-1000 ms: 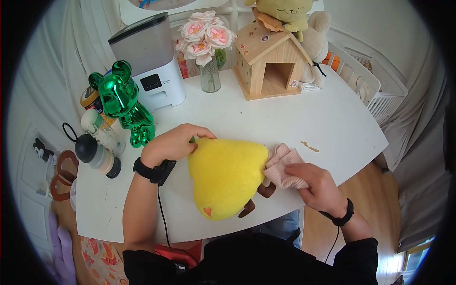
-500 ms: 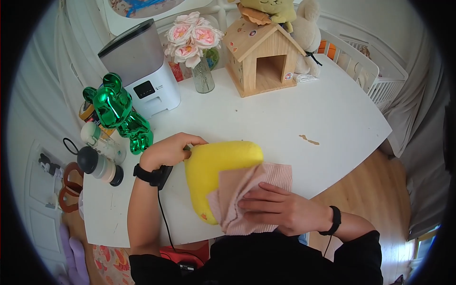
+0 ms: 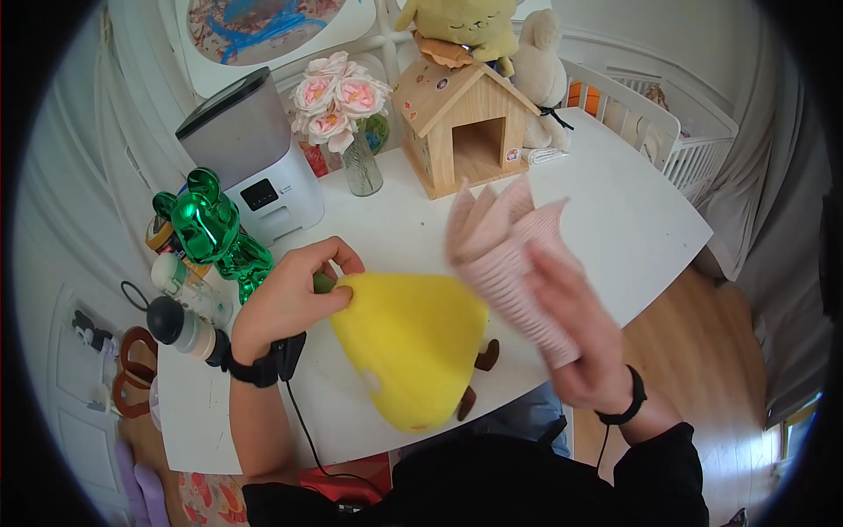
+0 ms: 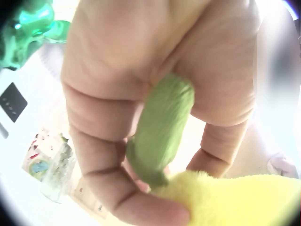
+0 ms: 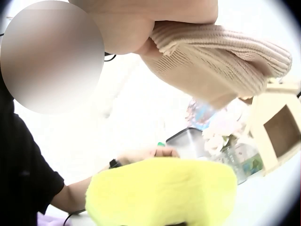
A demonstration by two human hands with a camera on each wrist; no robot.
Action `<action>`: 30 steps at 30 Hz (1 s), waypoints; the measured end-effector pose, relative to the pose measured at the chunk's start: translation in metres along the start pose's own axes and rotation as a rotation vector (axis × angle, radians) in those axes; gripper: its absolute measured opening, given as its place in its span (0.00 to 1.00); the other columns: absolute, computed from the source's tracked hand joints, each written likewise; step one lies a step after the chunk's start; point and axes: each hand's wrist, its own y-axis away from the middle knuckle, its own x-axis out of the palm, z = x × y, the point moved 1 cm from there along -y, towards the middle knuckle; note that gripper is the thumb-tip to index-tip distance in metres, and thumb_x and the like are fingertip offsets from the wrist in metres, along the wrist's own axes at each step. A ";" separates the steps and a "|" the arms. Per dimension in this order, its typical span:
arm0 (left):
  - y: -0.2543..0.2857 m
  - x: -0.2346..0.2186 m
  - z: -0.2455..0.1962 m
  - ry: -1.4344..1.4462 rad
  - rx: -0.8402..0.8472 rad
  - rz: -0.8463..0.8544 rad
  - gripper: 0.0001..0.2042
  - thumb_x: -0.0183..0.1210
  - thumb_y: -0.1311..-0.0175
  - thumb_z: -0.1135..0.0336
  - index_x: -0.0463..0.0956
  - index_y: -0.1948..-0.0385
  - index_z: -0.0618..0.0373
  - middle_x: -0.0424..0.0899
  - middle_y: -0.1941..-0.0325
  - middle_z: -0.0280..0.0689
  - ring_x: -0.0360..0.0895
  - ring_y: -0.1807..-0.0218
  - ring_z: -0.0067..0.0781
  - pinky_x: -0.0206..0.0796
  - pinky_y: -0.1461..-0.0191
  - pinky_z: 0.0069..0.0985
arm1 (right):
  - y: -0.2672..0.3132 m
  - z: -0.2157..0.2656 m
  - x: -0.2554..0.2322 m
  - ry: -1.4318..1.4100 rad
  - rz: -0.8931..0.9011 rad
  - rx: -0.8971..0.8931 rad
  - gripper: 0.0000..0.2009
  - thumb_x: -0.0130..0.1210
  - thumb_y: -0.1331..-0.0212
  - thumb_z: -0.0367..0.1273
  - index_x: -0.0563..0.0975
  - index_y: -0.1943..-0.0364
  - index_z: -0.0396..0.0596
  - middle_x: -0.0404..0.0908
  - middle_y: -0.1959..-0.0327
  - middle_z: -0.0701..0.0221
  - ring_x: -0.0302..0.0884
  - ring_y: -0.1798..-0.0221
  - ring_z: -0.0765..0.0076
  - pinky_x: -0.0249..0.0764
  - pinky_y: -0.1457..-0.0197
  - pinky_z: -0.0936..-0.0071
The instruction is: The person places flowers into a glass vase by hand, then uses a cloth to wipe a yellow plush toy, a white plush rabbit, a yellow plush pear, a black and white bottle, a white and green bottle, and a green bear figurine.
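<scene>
A yellow pear-shaped plush toy with brown feet leans at the table's near side. My left hand pinches its narrow top between thumb and fingers. Its green stem shows in the left wrist view, between the thumb and the fingers. In my right hand, somewhat blurred, is a ribbed pink cloth, folded and bunched. The cloth is raised to the right of the plush, apart from it. The right wrist view has the cloth above the plush.
On the left stand a shiny green bear figure, bottles and a white dispenser. At the back are a vase of pink roses and a wooden toy house topped by a plush. A white crib stands beyond the table.
My right hand moved the cloth across the plush's front, then lifted it away up and to the right. The plush has turned slightly, its top still in my left hand.
</scene>
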 end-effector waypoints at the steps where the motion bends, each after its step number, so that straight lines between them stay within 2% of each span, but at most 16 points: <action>1: 0.006 0.002 -0.011 -0.077 0.073 -0.053 0.14 0.61 0.47 0.76 0.76 0.57 0.61 0.79 0.66 0.32 0.73 0.69 0.20 0.70 0.61 0.21 | -0.003 0.001 0.012 -0.061 0.197 -0.052 0.35 0.53 0.53 0.15 0.71 0.33 0.40 0.65 0.27 0.48 0.67 0.29 0.41 0.65 0.27 0.58; 3: 0.021 0.014 -0.033 0.222 0.018 -0.039 0.15 0.68 0.49 0.76 0.76 0.59 0.59 0.73 0.71 0.29 0.70 0.70 0.20 0.67 0.65 0.18 | 0.002 0.006 0.040 -0.142 0.437 -0.008 0.37 0.54 0.53 0.15 0.69 0.31 0.43 0.60 0.25 0.49 0.65 0.27 0.41 0.63 0.26 0.57; 6: 0.032 0.011 -0.051 0.116 0.064 0.081 0.19 0.70 0.50 0.76 0.77 0.54 0.58 0.77 0.64 0.31 0.74 0.64 0.21 0.70 0.59 0.19 | 0.009 -0.005 0.050 -0.218 0.399 0.039 0.40 0.54 0.54 0.15 0.66 0.28 0.44 0.58 0.23 0.50 0.63 0.26 0.40 0.62 0.25 0.57; 8: 0.030 0.005 -0.043 0.294 0.236 0.173 0.26 0.70 0.48 0.78 0.76 0.45 0.57 0.76 0.48 0.34 0.74 0.46 0.25 0.67 0.39 0.24 | 0.011 -0.010 0.040 -0.260 0.407 0.137 0.40 0.54 0.53 0.15 0.65 0.28 0.44 0.59 0.23 0.51 0.62 0.26 0.40 0.62 0.24 0.57; 9: 0.024 0.006 -0.038 0.296 0.233 0.163 0.26 0.70 0.48 0.78 0.76 0.45 0.57 0.76 0.48 0.34 0.74 0.46 0.25 0.67 0.39 0.24 | 0.011 -0.014 0.035 -0.289 0.399 0.239 0.40 0.54 0.53 0.15 0.64 0.27 0.44 0.59 0.23 0.51 0.61 0.25 0.39 0.62 0.24 0.58; 12: 0.000 0.023 -0.031 0.038 0.487 0.066 0.32 0.74 0.51 0.75 0.74 0.39 0.54 0.74 0.38 0.36 0.70 0.34 0.35 0.59 0.27 0.33 | 0.012 -0.027 0.034 -0.388 0.341 0.376 0.37 0.50 0.46 0.15 0.62 0.26 0.43 0.62 0.24 0.52 0.60 0.23 0.45 0.58 0.22 0.63; 15: -0.016 0.053 -0.023 0.303 0.377 -0.012 0.33 0.72 0.50 0.74 0.71 0.38 0.53 0.77 0.43 0.36 0.75 0.40 0.41 0.65 0.32 0.34 | 0.006 -0.032 0.031 -0.542 0.263 0.525 0.33 0.46 0.41 0.15 0.63 0.27 0.41 0.64 0.25 0.53 0.60 0.22 0.51 0.55 0.21 0.66; 18: -0.012 0.054 -0.032 0.196 0.350 -0.131 0.25 0.72 0.49 0.74 0.74 0.47 0.57 0.79 0.47 0.36 0.77 0.42 0.38 0.67 0.37 0.32 | 0.001 -0.034 0.029 -0.483 0.240 0.383 0.33 0.47 0.44 0.14 0.67 0.29 0.41 0.64 0.25 0.52 0.59 0.21 0.48 0.54 0.21 0.61; 20: -0.010 0.049 -0.030 0.084 0.291 -0.179 0.21 0.71 0.47 0.74 0.75 0.50 0.59 0.81 0.50 0.36 0.79 0.45 0.35 0.69 0.39 0.32 | -0.002 -0.027 0.025 -0.308 0.304 0.062 0.33 0.50 0.49 0.14 0.73 0.33 0.45 0.66 0.26 0.55 0.58 0.21 0.46 0.53 0.20 0.55; 21: -0.009 0.045 -0.024 0.020 0.279 -0.286 0.19 0.71 0.45 0.73 0.76 0.52 0.60 0.82 0.53 0.37 0.80 0.49 0.33 0.71 0.43 0.31 | -0.001 -0.023 0.023 -0.313 0.306 0.068 0.33 0.50 0.49 0.14 0.73 0.33 0.45 0.66 0.26 0.55 0.58 0.21 0.46 0.53 0.20 0.55; 23: -0.007 0.035 -0.020 -0.043 0.258 -0.393 0.17 0.70 0.43 0.72 0.76 0.54 0.62 0.83 0.57 0.38 0.82 0.53 0.31 0.72 0.46 0.30 | 0.004 -0.014 0.023 -0.130 0.529 -0.124 0.31 0.51 0.52 0.14 0.79 0.39 0.48 0.67 0.27 0.60 0.55 0.21 0.44 0.53 0.20 0.51; 24: -0.006 0.028 -0.023 0.094 0.111 -0.404 0.16 0.70 0.43 0.71 0.76 0.55 0.63 0.83 0.59 0.39 0.83 0.57 0.31 0.73 0.49 0.29 | 0.008 -0.012 0.026 -0.161 0.551 -0.088 0.29 0.52 0.54 0.14 0.80 0.44 0.49 0.74 0.31 0.64 0.64 0.26 0.44 0.62 0.24 0.55; 25: -0.006 0.021 -0.023 0.228 -0.034 -0.412 0.16 0.69 0.42 0.71 0.75 0.55 0.64 0.84 0.61 0.40 0.83 0.60 0.30 0.74 0.53 0.27 | 0.013 -0.012 0.025 -0.161 0.548 -0.089 0.29 0.52 0.54 0.14 0.80 0.44 0.49 0.74 0.31 0.64 0.64 0.26 0.44 0.62 0.24 0.55; 27: -0.009 0.019 -0.007 0.156 0.090 -0.452 0.15 0.69 0.40 0.69 0.75 0.57 0.65 0.84 0.61 0.42 0.83 0.64 0.28 0.75 0.57 0.25 | 0.024 -0.018 0.020 -0.266 0.717 0.441 0.30 0.49 0.58 0.13 0.81 0.45 0.45 0.78 0.38 0.59 0.73 0.32 0.45 0.66 0.26 0.60; 28: -0.009 0.019 -0.003 0.144 0.076 -0.421 0.16 0.68 0.38 0.68 0.73 0.53 0.64 0.84 0.59 0.42 0.83 0.64 0.29 0.75 0.57 0.25 | 0.022 -0.019 0.015 -0.267 0.720 0.442 0.30 0.49 0.58 0.13 0.81 0.45 0.45 0.78 0.38 0.59 0.73 0.32 0.45 0.66 0.26 0.60; 30: -0.008 0.020 -0.005 0.133 0.060 -0.392 0.17 0.66 0.35 0.67 0.72 0.50 0.63 0.84 0.58 0.42 0.83 0.63 0.30 0.76 0.57 0.25 | 0.005 -0.023 0.002 -0.270 0.360 0.477 0.30 0.49 0.56 0.13 0.79 0.43 0.44 0.80 0.41 0.57 0.78 0.37 0.47 0.68 0.29 0.64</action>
